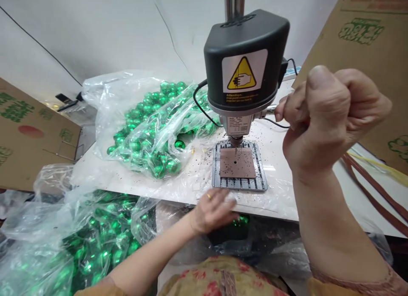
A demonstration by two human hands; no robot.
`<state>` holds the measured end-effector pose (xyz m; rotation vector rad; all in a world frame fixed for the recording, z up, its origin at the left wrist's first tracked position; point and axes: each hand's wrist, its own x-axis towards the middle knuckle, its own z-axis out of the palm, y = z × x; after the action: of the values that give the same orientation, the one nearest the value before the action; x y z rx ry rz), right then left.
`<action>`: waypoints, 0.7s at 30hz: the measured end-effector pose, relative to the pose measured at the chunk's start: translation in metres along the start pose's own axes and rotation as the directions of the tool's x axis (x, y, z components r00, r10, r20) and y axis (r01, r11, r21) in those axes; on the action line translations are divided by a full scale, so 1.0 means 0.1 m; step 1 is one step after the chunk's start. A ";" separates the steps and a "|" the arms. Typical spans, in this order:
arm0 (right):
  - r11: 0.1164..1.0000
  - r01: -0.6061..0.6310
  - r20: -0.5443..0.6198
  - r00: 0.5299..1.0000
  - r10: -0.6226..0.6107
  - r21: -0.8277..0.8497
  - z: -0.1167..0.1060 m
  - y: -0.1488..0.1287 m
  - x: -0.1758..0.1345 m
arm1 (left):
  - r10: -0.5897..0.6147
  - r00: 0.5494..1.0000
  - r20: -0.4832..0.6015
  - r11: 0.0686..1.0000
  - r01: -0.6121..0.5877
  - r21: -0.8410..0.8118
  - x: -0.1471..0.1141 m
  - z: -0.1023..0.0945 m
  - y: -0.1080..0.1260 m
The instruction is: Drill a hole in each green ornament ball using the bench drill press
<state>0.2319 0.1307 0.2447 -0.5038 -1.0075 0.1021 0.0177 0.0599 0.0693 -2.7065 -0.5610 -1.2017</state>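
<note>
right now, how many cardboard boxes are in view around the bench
2: one brown box at the far left of the view, and one green-printed box on the right, behind the right hand. Others may be hidden.

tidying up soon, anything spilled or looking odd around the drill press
Yes: dark specks lie scattered over the brown board, the slotted metal base and the white table around it. They look like loose drilling debris, so the area seems messy. Nothing looks clearly broken.
</note>
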 end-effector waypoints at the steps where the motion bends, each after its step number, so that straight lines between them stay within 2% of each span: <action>1: 1.000 -0.005 0.001 1.000 0.005 0.001 -0.01 0.01 0.00 | -0.116 0.993 -0.008 0.991 0.116 0.058 0.10 -0.06 -0.21; 2: 1.000 -0.007 -0.001 1.000 0.007 0.005 -0.01 0.02 0.00 | -0.257 0.966 -0.012 0.958 0.257 0.130 0.20 -0.13 -0.45; 3: 1.000 -0.004 -0.004 1.000 0.004 0.010 -0.01 0.03 0.00 | -0.404 0.915 0.010 0.894 0.392 0.216 0.30 -0.20 -0.70; 4: 1.000 -0.001 -0.009 1.000 0.001 0.017 -0.02 0.04 0.00 | -0.549 0.834 0.060 0.802 0.504 0.320 0.39 -0.27 -0.95; 5: 1.000 0.001 -0.014 1.000 -0.001 0.022 -0.02 0.04 0.00 | -0.674 0.730 0.118 0.694 0.570 0.440 0.47 -0.33 -1.18; 7: 1.000 0.003 -0.021 1.000 -0.003 0.028 -0.02 0.05 0.01 | -0.833 0.499 0.238 0.522 0.565 0.639 0.57 -0.42 -1.55; 8: 1.000 0.000 -0.019 1.000 0.001 0.026 -0.02 0.04 0.01 | -0.865 0.417 0.281 0.483 0.535 0.694 0.59 -0.44 -1.68; 9: 1.000 -0.002 -0.016 1.000 0.003 0.022 -0.02 0.04 0.01 | -0.878 0.362 0.314 0.468 0.508 0.723 0.60 -0.45 -1.77; 10: 1.000 -0.006 -0.011 1.000 0.006 0.014 -0.02 0.03 0.01 | -0.879 0.337 0.338 0.470 0.492 0.733 0.60 -0.45 -1.83; 13: 1.000 0.004 -0.004 1.000 -0.004 0.005 -0.02 0.03 0.01 | -0.870 0.335 0.362 0.488 0.480 0.728 0.58 -0.44 -1.89; 15: 1.000 0.012 -0.004 1.000 -0.012 0.011 -0.02 0.03 0.01 | -0.863 0.354 0.360 0.499 0.486 0.717 0.57 -0.45 -1.88; 16: 1.000 0.017 0.003 1.000 -0.017 0.016 -0.02 0.03 0.00 | -0.861 0.379 0.338 0.500 0.509 0.701 0.56 -0.47 -1.86; 18: 1.000 0.015 0.034 0.999 -0.016 0.022 -0.03 0.02 0.00 | -0.850 0.470 0.238 0.506 0.603 0.617 0.55 -0.50 -1.80; 20: 1.000 0.010 0.066 0.998 -0.011 0.015 -0.05 0.02 0.00 | -0.816 0.571 0.091 0.550 0.719 0.424 0.54 -0.51 -1.68; 21: 1.000 0.004 0.074 0.997 -0.004 0.006 -0.05 0.01 0.00 | -0.802 0.597 0.028 0.580 0.766 0.276 0.53 -0.50 -1.61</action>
<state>0.2367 0.1301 0.2420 -0.4955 -1.0799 0.1209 -0.0457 0.2103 0.1369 -2.3458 -1.9609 -0.9319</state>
